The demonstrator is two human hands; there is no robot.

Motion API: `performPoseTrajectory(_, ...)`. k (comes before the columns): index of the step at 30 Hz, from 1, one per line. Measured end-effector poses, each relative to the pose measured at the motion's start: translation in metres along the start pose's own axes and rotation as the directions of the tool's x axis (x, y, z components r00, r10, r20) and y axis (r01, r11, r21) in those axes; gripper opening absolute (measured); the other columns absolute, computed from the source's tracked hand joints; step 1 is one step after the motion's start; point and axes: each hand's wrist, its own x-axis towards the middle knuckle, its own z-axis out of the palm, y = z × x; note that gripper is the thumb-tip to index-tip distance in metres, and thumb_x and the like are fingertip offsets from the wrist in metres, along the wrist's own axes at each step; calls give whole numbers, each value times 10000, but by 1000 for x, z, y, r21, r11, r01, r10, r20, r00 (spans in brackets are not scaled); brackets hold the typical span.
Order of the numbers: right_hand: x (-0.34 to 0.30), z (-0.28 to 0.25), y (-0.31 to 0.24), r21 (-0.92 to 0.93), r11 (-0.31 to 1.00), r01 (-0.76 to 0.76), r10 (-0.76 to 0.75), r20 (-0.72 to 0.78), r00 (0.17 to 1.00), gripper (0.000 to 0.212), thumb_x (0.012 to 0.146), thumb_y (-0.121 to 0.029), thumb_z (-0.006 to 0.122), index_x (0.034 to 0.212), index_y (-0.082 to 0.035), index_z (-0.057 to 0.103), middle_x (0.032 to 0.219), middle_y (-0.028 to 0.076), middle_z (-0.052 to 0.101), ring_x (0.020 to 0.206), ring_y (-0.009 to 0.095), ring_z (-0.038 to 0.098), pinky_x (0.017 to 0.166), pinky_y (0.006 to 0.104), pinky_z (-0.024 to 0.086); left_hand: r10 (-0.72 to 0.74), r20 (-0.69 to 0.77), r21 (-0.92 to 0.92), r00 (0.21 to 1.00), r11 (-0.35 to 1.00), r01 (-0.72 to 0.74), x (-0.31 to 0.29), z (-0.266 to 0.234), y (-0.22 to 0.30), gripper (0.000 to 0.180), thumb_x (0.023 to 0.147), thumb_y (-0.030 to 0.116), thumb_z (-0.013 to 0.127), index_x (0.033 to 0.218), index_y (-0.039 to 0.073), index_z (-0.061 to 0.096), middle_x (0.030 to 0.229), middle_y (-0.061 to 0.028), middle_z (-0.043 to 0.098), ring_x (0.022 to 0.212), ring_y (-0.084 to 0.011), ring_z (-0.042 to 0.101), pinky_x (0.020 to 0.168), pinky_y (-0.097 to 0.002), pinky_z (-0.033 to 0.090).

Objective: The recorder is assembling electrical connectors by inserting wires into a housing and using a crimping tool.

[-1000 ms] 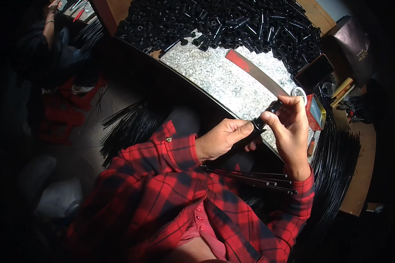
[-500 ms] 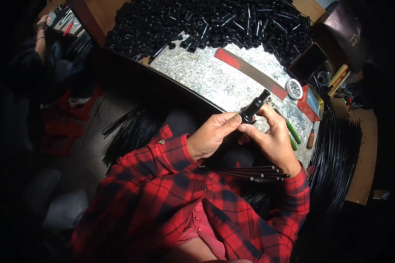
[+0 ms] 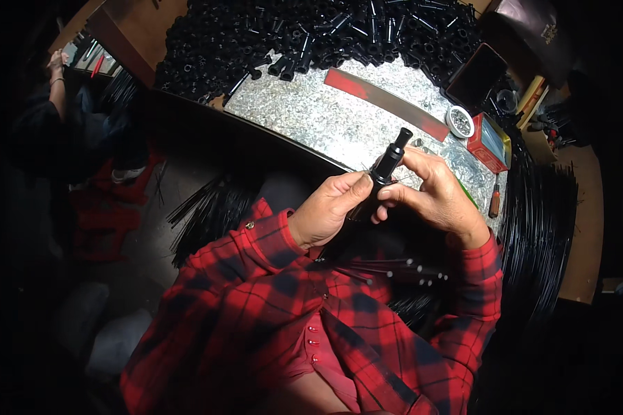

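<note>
A black stepped tube with a flared collar stands tilted between my hands, its narrow end pointing up and right. My left hand is closed round its lower part, thumb pressed near the collar. On the other side my right hand has thumb and curled forefinger against the tube around the collar. Fine dark strands stick out at the collar; how they sit in it is too small to tell. Thin black rods with pale round tips lie across my lap below the hands.
A big heap of black tubes covers the table's back. A red-and-grey flat bar, a white dish of small parts, a red box, a screwdriver and black rod bundles lie around. Another person's hand shows far left.
My hands and the tube have shifted slightly up and left in view, and the tube stands more upright. My right wrist has moved right, now covering most of the green-handled tool.
</note>
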Motion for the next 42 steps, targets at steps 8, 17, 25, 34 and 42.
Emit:
performPoseTrajectory(8, -2, 10, 9, -265, 943, 201, -230, -82, 970, 188, 742, -22, 661, 906, 16, 576, 843, 96, 596, 776, 181, 582, 711, 292, 451, 20, -39, 55, 999, 998, -18, 0, 2, 4, 367, 973, 306, 397, 1101, 1, 557, 883, -50, 592, 773, -109, 569, 710, -241, 457)
performPoseTrajectory(17, -8, 11, 10, -137, 988, 74, -84, -72, 994, 238, 706, -104, 711, 862, 7, 570, 804, 137, 580, 751, 270, 590, 678, 337, 461, -64, 23, 12, 998, 998, 63, -5, -3, 1, 390, 966, 292, 408, 1190, -18, 485, 953, -77, 593, 818, -155, 593, 755, -279, 482)
performPoseTrajectory(25, -11, 48, 30, -125, 991, -43, -14, -424, 906, 427, 737, -37, 708, 1086, 9, 467, 883, 64, 537, 787, 124, 571, 660, 227, 478, -100, -17, -119, 995, 988, 97, -2, -5, 21, 355, 977, 256, 389, 1193, -3, 500, 1006, -70, 593, 880, -124, 591, 779, -257, 482)
performPoseTrajectory(34, -15, 86, 67, 587, 802, 108, 204, -440, 875, 236, 817, -121, 666, 953, 1, 517, 736, 2, 504, 602, 42, 457, 501, 185, 386, -4, 3, -47, 1000, 999, 4, 0, -9, 21, 399, 965, 234, 413, 1257, -37, 437, 1161, -117, 554, 915, -171, 605, 778, -294, 515)
performPoseTrajectory(42, -18, 89, 50, 515, 857, 11, 199, -351, 915, 185, 892, -135, 581, 760, -5, 575, 568, -55, 465, 499, 18, 392, 444, 186, 316, -51, 0, -195, 999, 980, 50, -3, -18, 16, 402, 906, 196, 508, 1221, -50, 467, 1298, -193, 450, 1078, -250, 532, 873, -363, 468)
